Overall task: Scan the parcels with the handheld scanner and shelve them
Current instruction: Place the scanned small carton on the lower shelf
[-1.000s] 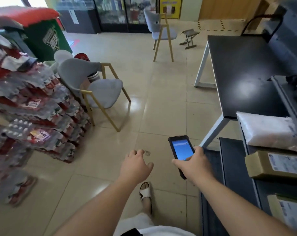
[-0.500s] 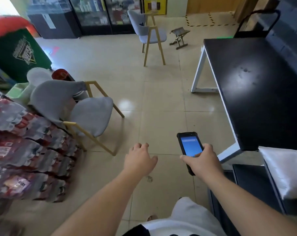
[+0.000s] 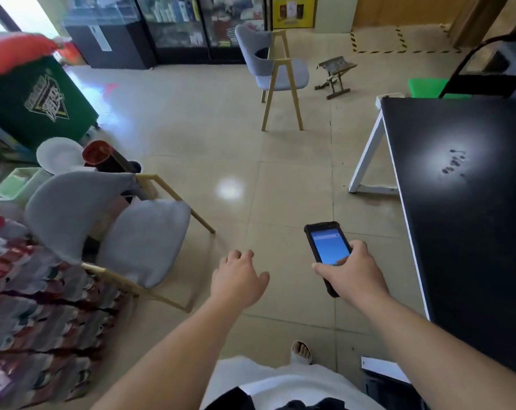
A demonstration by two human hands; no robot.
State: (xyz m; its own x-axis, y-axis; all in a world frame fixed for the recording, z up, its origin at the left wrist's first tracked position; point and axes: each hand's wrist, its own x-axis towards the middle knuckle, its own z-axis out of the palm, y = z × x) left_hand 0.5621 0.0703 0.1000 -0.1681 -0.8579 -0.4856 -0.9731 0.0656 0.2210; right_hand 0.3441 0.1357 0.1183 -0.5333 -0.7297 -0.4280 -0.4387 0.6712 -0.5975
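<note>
My right hand (image 3: 353, 272) grips a black handheld scanner (image 3: 324, 247) with a lit blue screen, held out over the tiled floor; the thumb lies across the lower screen. My left hand (image 3: 239, 279) hangs beside it, palm down, fingers loosely curled and holding nothing. No parcels show in this view.
A black table (image 3: 463, 208) with white legs fills the right side. A grey chair (image 3: 123, 226) with gold legs stands at left, beside stacked bottle packs (image 3: 38, 321). Another grey chair (image 3: 277, 72) and a small folding stool (image 3: 335, 75) stand farther off, before glass-door fridges (image 3: 174, 22).
The view has swung left and forward, so the parcels and shelf at right have left the frame. Both hands keep their pose, the scanner still held.
</note>
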